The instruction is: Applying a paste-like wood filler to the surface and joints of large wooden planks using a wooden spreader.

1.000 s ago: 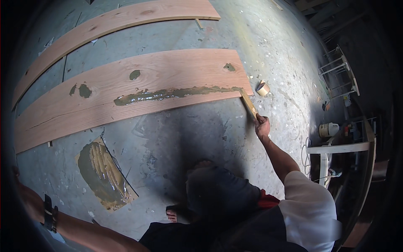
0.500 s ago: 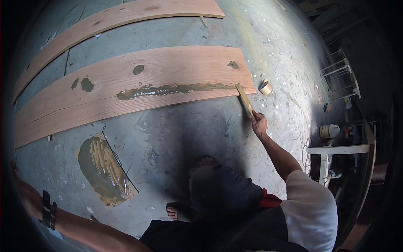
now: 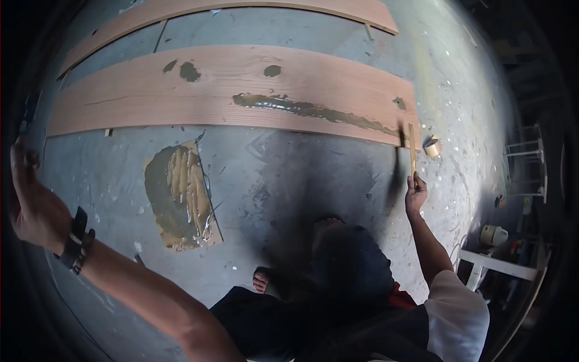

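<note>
My right hand [image 3: 415,194] is closed round the lower end of a flat wooden stick [image 3: 412,151]. The stick's tip stands at the right end of a pale reddish wooden plank [image 3: 199,108], over its near corner. A wet grey-green strip of filler [image 3: 313,111] runs along the plank toward that corner. Dark filler patches [image 3: 190,72] dot its face. My left hand [image 3: 39,208], with black bands on the wrist, is raised at the far left, holding nothing that I can see; its fingers are loosely apart, partly lost in the dark rim.
A board [image 3: 181,199] smeared with wet filler lies on the concrete floor before me. Just right of the plank is a roll of tape [image 3: 432,148]. A second plank [image 3: 241,5] lies beyond. White frames [image 3: 525,160] and a pale jug [image 3: 494,235] stand at right.
The stick has swung from slanting to nearly upright at the plank's end corner. My left hand has come further into view and up. The whole view has turned and shifted.
</note>
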`<state>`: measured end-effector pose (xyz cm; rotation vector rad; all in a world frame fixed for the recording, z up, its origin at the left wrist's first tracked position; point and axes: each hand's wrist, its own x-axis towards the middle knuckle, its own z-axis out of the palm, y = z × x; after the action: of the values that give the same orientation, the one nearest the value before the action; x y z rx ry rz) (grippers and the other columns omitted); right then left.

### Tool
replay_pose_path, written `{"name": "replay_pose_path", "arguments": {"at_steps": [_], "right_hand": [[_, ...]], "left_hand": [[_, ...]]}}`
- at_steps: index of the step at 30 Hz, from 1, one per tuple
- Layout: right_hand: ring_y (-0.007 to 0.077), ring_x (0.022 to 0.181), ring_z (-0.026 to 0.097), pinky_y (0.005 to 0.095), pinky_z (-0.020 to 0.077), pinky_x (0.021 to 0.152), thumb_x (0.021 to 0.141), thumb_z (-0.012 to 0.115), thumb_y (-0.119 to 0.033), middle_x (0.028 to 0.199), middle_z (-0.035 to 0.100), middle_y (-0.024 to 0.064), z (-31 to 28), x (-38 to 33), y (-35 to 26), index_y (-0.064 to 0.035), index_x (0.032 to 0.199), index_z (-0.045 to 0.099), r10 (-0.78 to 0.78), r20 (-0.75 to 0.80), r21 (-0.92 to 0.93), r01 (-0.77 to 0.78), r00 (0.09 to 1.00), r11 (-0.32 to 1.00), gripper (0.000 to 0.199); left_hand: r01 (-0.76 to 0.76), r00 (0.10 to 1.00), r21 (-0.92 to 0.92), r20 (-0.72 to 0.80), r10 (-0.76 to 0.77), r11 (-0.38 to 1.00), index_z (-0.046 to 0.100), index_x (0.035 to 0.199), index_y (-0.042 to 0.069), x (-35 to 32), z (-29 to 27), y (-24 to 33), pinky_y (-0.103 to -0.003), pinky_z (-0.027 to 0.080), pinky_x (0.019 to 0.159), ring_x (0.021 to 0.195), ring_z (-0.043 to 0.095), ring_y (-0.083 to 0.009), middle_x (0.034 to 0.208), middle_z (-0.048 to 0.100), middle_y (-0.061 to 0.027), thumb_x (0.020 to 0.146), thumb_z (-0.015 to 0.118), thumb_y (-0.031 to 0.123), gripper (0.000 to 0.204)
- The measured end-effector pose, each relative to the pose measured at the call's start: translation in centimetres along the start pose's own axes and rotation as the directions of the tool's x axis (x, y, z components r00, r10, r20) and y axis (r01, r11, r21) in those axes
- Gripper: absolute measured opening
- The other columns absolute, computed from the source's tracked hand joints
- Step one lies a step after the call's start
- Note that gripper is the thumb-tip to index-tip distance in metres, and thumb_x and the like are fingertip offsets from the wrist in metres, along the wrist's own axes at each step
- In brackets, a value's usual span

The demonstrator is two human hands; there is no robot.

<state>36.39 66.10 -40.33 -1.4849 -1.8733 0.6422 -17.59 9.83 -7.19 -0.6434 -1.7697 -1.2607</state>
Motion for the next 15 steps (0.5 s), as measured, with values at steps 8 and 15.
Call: {"name": "replay_pose_path", "arguments": {"at_steps": [8,15], "right_hand": [[0.0336,0.089,0.072,0.0411,0.0559,0.075,0.096,0.067,-0.021,0.104,0.073,0.0167,16.6,-14.8,-21.9,-0.01,0.118,0.073,-0.651,0.748,0.499,0.534,0.132,0.682,0.025],[0.0418,0.093,0.068,0.051,0.0545,0.081,0.1,0.055,-0.026,0.101,0.072,0.0189,29.6,-23.3,-34.2,-0.0124,0.111,0.069,-0.569,0.791,0.283,0.689,0.226,0.667,0.023]], "left_hand": [[0.018,0.989,-0.24,-0.137,-0.053,0.971,0.063,0.122,-0.012,0.3,0.6,4.7,-0.031,0.057,0.069,0.079,0.073,-0.0276,0.103,0.073,-0.0275,0.091,0.07,0.0,0.034],[0.019,0.989,-0.194,-0.138,-0.047,0.981,0.061,0.125,-0.011,0.4,-4.9,4.7,-0.031,0.057,0.07,0.08,0.073,-0.0268,0.103,0.073,-0.0259,0.095,0.066,0.0,0.032]]}}
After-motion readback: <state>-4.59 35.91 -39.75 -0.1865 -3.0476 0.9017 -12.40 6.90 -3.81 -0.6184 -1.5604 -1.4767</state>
